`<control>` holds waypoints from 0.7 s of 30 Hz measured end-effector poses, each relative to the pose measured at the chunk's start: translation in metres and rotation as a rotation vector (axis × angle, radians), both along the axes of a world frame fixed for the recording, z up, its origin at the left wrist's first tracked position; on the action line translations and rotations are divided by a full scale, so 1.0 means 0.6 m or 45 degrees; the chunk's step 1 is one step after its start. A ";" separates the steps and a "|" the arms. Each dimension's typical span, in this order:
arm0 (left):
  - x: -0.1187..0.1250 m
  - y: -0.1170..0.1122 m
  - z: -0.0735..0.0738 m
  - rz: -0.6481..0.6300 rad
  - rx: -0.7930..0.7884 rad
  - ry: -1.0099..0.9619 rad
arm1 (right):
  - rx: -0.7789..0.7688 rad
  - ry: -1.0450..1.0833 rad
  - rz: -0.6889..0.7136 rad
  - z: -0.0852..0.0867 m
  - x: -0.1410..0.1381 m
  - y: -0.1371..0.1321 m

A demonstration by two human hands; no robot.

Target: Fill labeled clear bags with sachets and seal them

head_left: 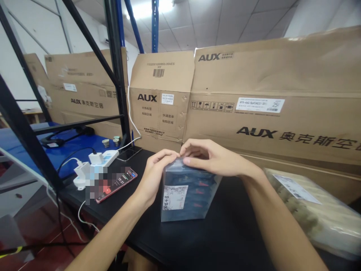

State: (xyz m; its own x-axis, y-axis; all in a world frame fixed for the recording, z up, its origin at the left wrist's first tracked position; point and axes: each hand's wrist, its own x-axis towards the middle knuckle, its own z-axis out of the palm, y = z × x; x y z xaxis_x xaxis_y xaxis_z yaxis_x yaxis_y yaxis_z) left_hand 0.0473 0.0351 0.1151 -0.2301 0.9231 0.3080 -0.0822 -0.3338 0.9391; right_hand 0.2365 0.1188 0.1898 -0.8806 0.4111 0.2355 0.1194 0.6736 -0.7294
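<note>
On the black table, in front of me, stands a clear plastic box (194,199) with dark blue packets stacked in it. It has a pale label with dark characters, and small red marks show along the packets. Along its top left edge, my left hand (158,171) grips the box with the fingers bent over the rim. My right hand (207,156) is on the top from the other side, thumb laid across it and fingers curled to meet the left fingertips. The fingers partly hide the top edge, so I cannot tell whether the lid is open.
A clear-wrapped beige package (313,210) lies at the right. At the left are a lit phone (117,185), a white power strip (105,162) with plugs and cables, and a dark phone (129,153). Large cardboard panels (239,79) stand behind, beside a black metal frame (117,67).
</note>
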 end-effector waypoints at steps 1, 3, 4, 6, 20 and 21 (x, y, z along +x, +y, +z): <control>0.000 -0.002 -0.004 0.018 0.003 0.012 | 0.039 -0.028 0.016 0.004 0.003 -0.004; 0.001 -0.011 -0.017 0.116 0.064 0.079 | 0.095 -0.092 0.004 0.010 0.011 -0.004; 0.001 -0.017 -0.027 0.209 0.132 0.134 | 0.094 -0.107 -0.036 0.011 0.014 0.002; -0.003 -0.032 -0.052 0.466 0.308 0.273 | 0.017 -0.060 -0.211 0.001 0.017 0.029; -0.083 -0.029 -0.236 0.200 0.034 1.305 | -0.081 0.116 -0.972 -0.233 -0.074 0.154; -0.086 -0.029 -0.241 0.184 0.039 1.324 | -0.031 0.111 -0.984 -0.224 -0.065 0.141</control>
State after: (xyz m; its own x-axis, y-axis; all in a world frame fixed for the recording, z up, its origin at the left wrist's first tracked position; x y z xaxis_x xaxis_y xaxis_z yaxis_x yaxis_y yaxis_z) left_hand -0.0041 0.0175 -0.0294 0.0536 0.8963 0.4401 0.8025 -0.3010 0.5152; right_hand 0.1975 0.2032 0.0552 -0.3203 0.9068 0.2741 0.4904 0.4062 -0.7710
